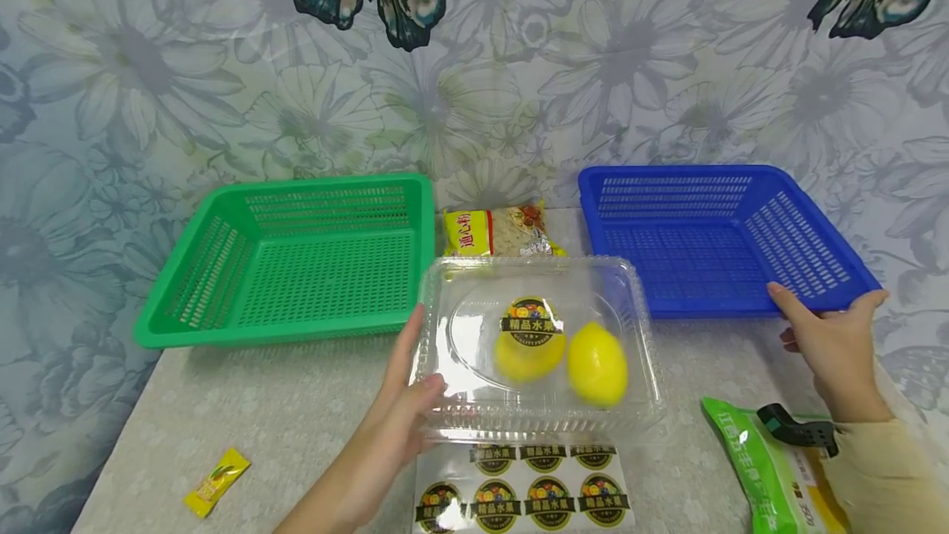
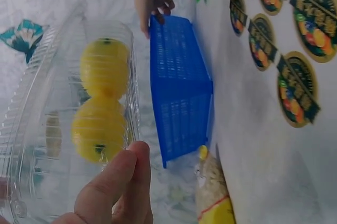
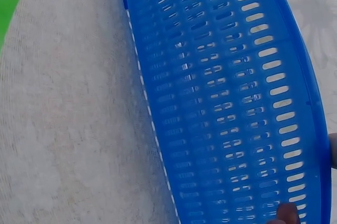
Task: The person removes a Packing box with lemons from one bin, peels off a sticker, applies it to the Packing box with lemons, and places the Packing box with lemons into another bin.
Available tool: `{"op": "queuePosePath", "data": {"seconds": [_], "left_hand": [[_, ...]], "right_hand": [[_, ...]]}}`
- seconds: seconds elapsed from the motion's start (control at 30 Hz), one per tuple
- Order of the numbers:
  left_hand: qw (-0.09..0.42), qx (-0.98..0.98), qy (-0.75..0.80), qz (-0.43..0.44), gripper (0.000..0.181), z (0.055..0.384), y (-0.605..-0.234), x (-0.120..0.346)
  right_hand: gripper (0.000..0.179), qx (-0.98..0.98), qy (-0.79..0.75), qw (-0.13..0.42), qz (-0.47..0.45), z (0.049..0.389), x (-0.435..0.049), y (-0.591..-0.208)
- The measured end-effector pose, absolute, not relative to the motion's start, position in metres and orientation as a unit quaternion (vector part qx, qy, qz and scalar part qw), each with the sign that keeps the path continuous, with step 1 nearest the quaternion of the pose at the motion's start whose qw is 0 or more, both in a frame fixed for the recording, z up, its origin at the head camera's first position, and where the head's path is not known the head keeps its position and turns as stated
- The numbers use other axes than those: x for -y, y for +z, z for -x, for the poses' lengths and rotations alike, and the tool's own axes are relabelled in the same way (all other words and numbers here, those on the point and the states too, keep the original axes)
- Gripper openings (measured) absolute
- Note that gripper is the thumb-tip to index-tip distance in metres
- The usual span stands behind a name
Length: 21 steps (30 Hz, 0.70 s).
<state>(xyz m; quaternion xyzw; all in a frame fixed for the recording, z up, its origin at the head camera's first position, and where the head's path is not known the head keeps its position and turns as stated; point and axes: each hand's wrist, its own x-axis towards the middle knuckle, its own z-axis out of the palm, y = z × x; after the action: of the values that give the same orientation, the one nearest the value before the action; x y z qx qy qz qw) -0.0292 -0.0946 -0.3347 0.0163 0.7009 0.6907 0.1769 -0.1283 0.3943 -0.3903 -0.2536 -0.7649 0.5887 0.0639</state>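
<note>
My left hand [image 1: 400,410] holds a clear plastic clamshell box [image 1: 474,402] by its left side, raised above the tabletop. Two lemons [image 1: 597,363] lie inside, one partly hidden behind a round black-and-gold fruit sticker [image 1: 531,322] on the lid. Seen from the left wrist, the lemons [image 2: 104,68] sit side by side behind the ribbed plastic. At the right, my right hand [image 1: 841,344] grips the near right corner of a blue basket [image 1: 682,303], its thumb over the rim. The right wrist view shows fingertips [image 3: 287,212] against the basket's slotted outer wall [image 3: 226,108].
A green basket [image 1: 296,332] stands at the left. Behind the box lies a pasta bag [image 1: 511,231]. A sheet of round stickers [image 1: 522,501] lies in front. A small yellow packet [image 1: 217,482] is at front left, and a green bag [image 1: 756,468] lies by the right forearm.
</note>
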Motion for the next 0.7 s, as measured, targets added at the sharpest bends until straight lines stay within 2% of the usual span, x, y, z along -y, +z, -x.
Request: {"op": "queuePosePath", "data": {"seconds": [0.37, 0.7], "left_hand": [[0.205, -0.673, 0.710, -0.043, 0.062, 0.069, -0.324, 0.058], [0.193, -0.646, 0.738, -0.038, 0.064, 0.112, -0.318, 0.017]], "right_hand": [[0.133, 0.709, 0.657, 0.087, 0.242, 0.129, -0.390, -0.390], [0.131, 0.718, 0.651, 0.086, 0.231, 0.128, -0.392, -0.392]]}}
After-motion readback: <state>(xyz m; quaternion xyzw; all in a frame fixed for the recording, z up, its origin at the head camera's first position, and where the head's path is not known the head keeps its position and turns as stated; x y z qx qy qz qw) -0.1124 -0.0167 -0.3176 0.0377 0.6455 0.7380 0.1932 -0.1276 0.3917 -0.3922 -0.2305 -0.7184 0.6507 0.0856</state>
